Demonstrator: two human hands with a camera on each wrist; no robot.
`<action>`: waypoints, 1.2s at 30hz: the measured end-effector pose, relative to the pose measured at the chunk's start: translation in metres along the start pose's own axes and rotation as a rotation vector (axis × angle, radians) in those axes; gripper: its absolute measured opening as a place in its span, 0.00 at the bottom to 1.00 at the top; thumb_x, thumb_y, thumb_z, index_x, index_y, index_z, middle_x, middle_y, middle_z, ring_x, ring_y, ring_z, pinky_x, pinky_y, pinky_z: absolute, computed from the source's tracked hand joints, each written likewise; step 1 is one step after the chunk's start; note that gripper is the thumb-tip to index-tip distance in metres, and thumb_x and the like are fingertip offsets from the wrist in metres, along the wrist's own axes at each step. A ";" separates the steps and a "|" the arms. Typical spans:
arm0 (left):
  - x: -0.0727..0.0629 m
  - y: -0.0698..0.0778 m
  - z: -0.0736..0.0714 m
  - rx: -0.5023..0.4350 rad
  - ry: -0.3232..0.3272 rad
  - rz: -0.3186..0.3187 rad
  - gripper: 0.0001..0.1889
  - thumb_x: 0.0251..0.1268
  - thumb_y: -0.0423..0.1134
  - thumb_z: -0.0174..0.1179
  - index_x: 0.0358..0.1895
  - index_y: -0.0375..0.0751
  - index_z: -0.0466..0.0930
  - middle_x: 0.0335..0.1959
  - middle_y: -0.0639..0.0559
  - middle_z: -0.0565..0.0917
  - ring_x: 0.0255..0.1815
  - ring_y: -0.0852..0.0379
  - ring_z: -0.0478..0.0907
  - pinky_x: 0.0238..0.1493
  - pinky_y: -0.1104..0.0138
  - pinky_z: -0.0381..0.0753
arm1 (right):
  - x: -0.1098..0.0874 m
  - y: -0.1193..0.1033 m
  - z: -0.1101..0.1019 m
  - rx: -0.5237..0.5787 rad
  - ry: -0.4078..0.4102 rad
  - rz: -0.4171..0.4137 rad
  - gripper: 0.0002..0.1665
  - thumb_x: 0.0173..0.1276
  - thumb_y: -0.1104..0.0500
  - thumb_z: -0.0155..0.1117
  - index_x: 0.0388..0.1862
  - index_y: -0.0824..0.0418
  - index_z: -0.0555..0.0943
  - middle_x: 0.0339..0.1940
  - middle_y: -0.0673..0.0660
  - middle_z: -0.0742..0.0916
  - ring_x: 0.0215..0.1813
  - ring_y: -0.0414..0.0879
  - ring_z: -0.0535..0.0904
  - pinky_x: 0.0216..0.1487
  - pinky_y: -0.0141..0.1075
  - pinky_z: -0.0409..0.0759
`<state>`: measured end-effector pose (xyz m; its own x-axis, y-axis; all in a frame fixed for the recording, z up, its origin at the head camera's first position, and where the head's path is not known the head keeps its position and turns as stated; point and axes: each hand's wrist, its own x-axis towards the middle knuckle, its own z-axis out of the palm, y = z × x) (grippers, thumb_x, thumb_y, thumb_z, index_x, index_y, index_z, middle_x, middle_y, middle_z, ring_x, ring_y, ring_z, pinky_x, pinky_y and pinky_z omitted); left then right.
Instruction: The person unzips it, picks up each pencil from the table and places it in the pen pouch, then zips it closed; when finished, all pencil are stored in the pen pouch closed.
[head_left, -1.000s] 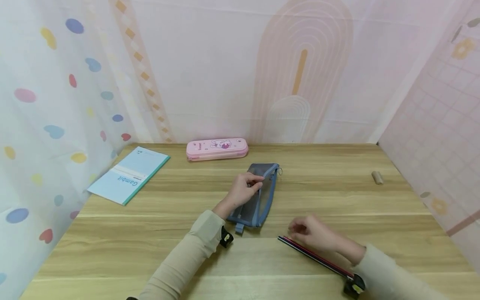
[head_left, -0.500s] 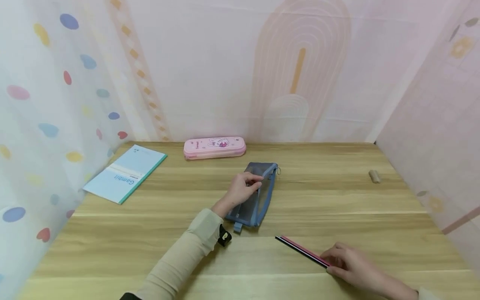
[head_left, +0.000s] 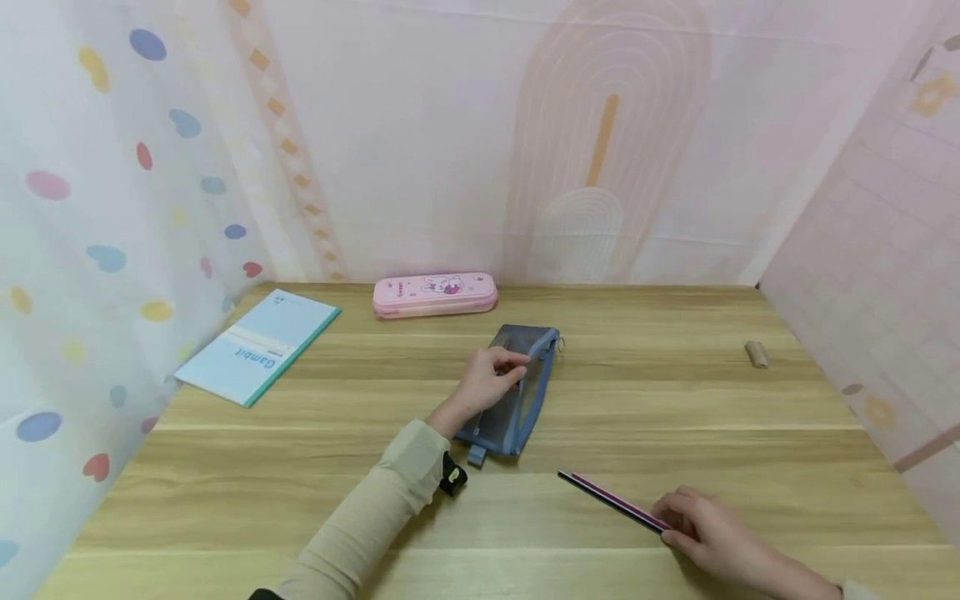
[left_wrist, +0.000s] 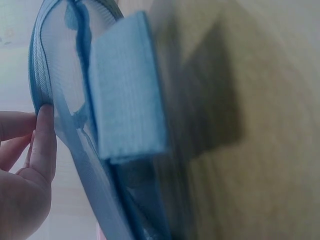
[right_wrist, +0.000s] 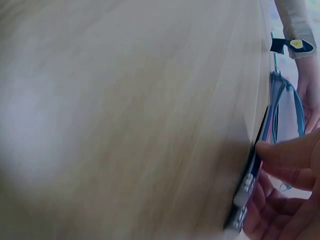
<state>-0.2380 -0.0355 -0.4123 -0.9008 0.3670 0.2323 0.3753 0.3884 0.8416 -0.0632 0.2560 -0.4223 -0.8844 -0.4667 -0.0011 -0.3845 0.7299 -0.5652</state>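
- Mesh pouch, blue-trimmed, lies near the middle of the table, its long side running away from my viewpoint. I judge it light and floppy: the netting would sag under a pinch, so I'd trust the firmer bound edge along the zip. The left hand pinches it about there; the left wrist view shows the fingertips against that edge.
- Pencils, pink and black, at least two side by side, lie nearer me and to the right of the pouch, apart from it. I read them as light, stiff and smooth, apt to roll over each other if squeezed unevenly. The right hand grips them between thumb and fingers, close to their silver ends; I'd expect the far length to dip from so rearward a hold, and nearer the middle should balance better.
- Fabric tab at the pouch's near end looks soft and folded, a decent place to steady it; I see no finger on it.
- Ring at the far corner is small, probably thin metal, and fiddly to hook from here.
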 end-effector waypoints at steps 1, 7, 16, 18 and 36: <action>0.000 0.000 0.000 0.002 -0.001 -0.003 0.11 0.57 0.31 0.56 0.43 0.32 0.80 0.33 0.41 0.80 0.24 0.58 0.76 0.22 0.75 0.72 | 0.000 -0.001 0.000 -0.006 0.002 0.019 0.07 0.54 0.62 0.63 0.34 0.57 0.79 0.25 0.41 0.74 0.24 0.26 0.63 0.22 0.24 0.65; -0.002 0.000 0.001 -0.017 -0.019 -0.019 0.11 0.57 0.31 0.57 0.43 0.32 0.80 0.34 0.41 0.81 0.24 0.59 0.77 0.22 0.75 0.72 | 0.000 -0.005 0.003 -0.009 0.027 0.126 0.08 0.53 0.65 0.63 0.32 0.55 0.78 0.23 0.43 0.75 0.23 0.27 0.64 0.22 0.24 0.65; 0.000 0.002 0.001 -0.040 -0.018 -0.017 0.11 0.57 0.30 0.56 0.43 0.31 0.80 0.34 0.39 0.80 0.25 0.51 0.79 0.22 0.75 0.73 | 0.005 -0.001 -0.005 0.078 0.101 0.049 0.13 0.55 0.67 0.62 0.41 0.64 0.77 0.25 0.46 0.78 0.24 0.27 0.67 0.21 0.25 0.69; 0.001 0.002 0.001 -0.057 -0.017 -0.020 0.11 0.57 0.30 0.56 0.43 0.29 0.80 0.34 0.38 0.79 0.26 0.50 0.79 0.23 0.75 0.74 | 0.011 -0.001 -0.009 0.087 0.130 0.027 0.14 0.56 0.68 0.61 0.43 0.66 0.76 0.25 0.48 0.79 0.24 0.28 0.68 0.21 0.25 0.70; 0.002 0.002 -0.002 -0.051 -0.004 -0.071 0.11 0.57 0.30 0.56 0.43 0.32 0.80 0.35 0.40 0.80 0.25 0.56 0.78 0.24 0.73 0.76 | 0.068 -0.015 -0.020 0.580 0.148 0.147 0.25 0.61 0.60 0.57 0.57 0.68 0.69 0.38 0.72 0.80 0.31 0.38 0.79 0.30 0.34 0.81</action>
<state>-0.2399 -0.0357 -0.4094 -0.9238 0.3434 0.1692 0.2986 0.3697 0.8799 -0.1227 0.2234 -0.3979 -0.9607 -0.2767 -0.0222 -0.0855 0.3710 -0.9247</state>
